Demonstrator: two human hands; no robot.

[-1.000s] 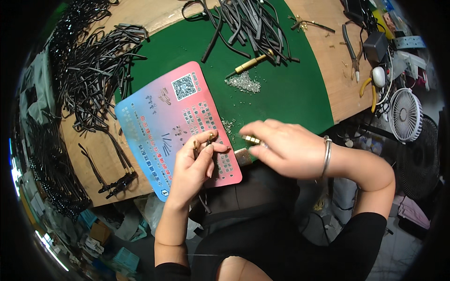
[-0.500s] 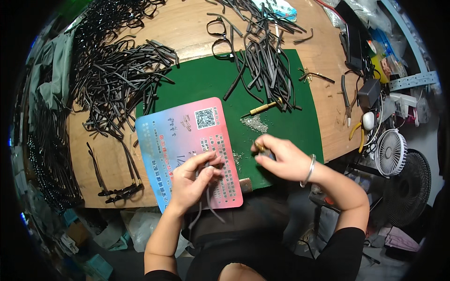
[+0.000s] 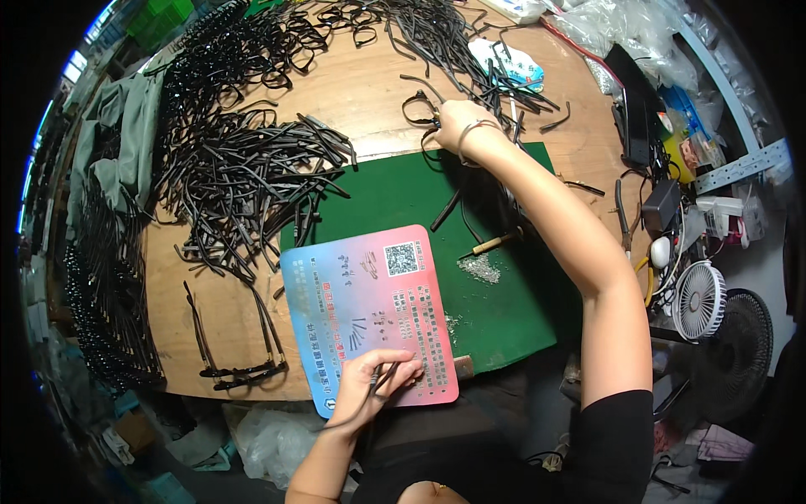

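Observation:
My left hand point(image 3: 367, 388), at the near edge of the pink and blue printed card point(image 3: 336, 290), is closed on thin dark eyeglass temples point(image 3: 384, 380). Their ends run down past my wrist. Stretched far across the table, my right hand point(image 3: 467, 126) has its fingers closed at the rim of a black eyeglass frame point(image 3: 417, 107); the fingertips are partly hidden. Beyond it spreads a pile of loose black temples point(image 3: 437, 42). On the green mat point(image 3: 378, 193) lie a brass-coloured screwdriver point(image 3: 494, 244) and a heap of tiny silvery screws point(image 3: 480, 269).
A big heap of black temples point(image 3: 243, 168) covers the left of the table, with many eyeglass frames point(image 3: 306, 42) behind it. Folded glasses point(image 3: 243, 370) sit near the front left edge. At the right stand a small white fan point(image 3: 698, 298), a computer mouse point(image 3: 661, 252) and pliers point(image 3: 624, 214).
My right hand has gone from above the mat's near side to the eyeglass frame at the far side. My left hand keeps hold of the temples. The whole view has shifted.

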